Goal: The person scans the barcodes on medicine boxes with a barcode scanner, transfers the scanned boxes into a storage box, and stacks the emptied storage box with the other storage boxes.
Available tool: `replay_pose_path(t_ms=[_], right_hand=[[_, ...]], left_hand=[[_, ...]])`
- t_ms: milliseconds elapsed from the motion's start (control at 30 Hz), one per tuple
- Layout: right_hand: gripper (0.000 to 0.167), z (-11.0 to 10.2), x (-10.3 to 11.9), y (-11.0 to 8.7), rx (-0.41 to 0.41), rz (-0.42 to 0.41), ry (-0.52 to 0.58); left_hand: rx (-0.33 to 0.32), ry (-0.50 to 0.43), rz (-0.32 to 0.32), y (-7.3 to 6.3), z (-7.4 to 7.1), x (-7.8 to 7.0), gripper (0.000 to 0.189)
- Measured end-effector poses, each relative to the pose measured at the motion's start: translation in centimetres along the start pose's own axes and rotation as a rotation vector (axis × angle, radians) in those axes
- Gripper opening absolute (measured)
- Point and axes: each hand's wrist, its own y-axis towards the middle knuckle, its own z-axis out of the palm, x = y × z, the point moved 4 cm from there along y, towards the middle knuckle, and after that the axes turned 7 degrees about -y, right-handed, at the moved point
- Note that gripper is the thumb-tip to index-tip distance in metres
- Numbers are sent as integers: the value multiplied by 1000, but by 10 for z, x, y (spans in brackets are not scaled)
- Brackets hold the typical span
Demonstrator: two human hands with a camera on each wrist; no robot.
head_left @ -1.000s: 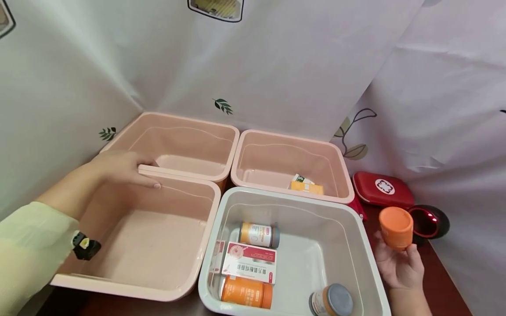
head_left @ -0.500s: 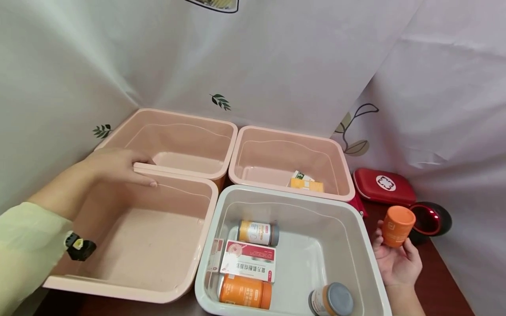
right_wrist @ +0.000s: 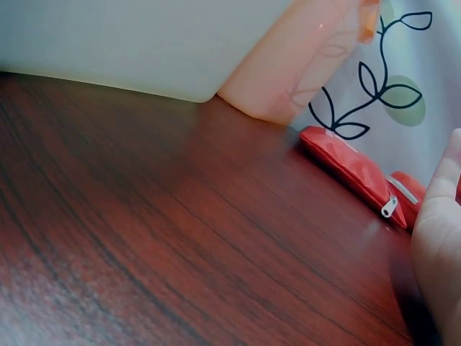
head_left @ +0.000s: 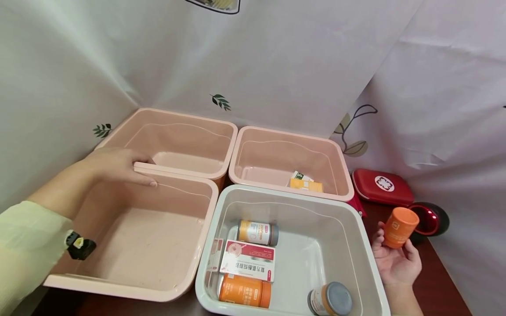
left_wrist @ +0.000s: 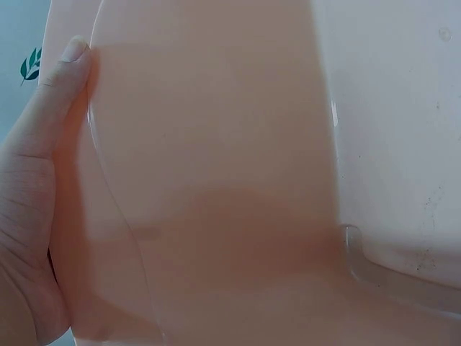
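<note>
My right hand [head_left: 397,265] holds an orange pill bottle [head_left: 401,227] at the far right, fingers round its lower part, its printed side partly showing. Behind the bottle sits a black rounded device [head_left: 440,219] with glowing red lights. On the left, my left hand [head_left: 114,166] grips the far rim of the front pink bin [head_left: 152,219]; the thumb lies on the inner wall, also plain in the left wrist view, while the other fingers go behind the rim. In the right wrist view only part of the right hand [right_wrist: 441,245] shows, and the bottle's body is out of sight.
A grey bin [head_left: 292,195] holds an orange bottle [head_left: 245,291], two grey-capped bottles and a red-and-white medicine box [head_left: 249,260]. Two more pink bins stand behind; the right one [head_left: 284,149] contains a yellow box [head_left: 306,184]. A red first-aid case [head_left: 381,186] lies at right.
My right hand has turned the orange bottle so its side shows more than its top, and shifted it slightly right. The left hand keeps its grip on the rim.
</note>
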Motion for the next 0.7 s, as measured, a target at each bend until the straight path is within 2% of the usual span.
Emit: replay_pose_path(t_ms=[200,367,700], right_hand=[[47,-5,3,0,-135,-29,43],[47,-7,3,-1,-215,-37,64],[53,-6,2,-2,-230,-20,62]], left_hand=[[3,-14,12,1,1,-1,64],[-6,-6,22,2,1,-1,62],[-6,-2,23,3,1,-2,61]])
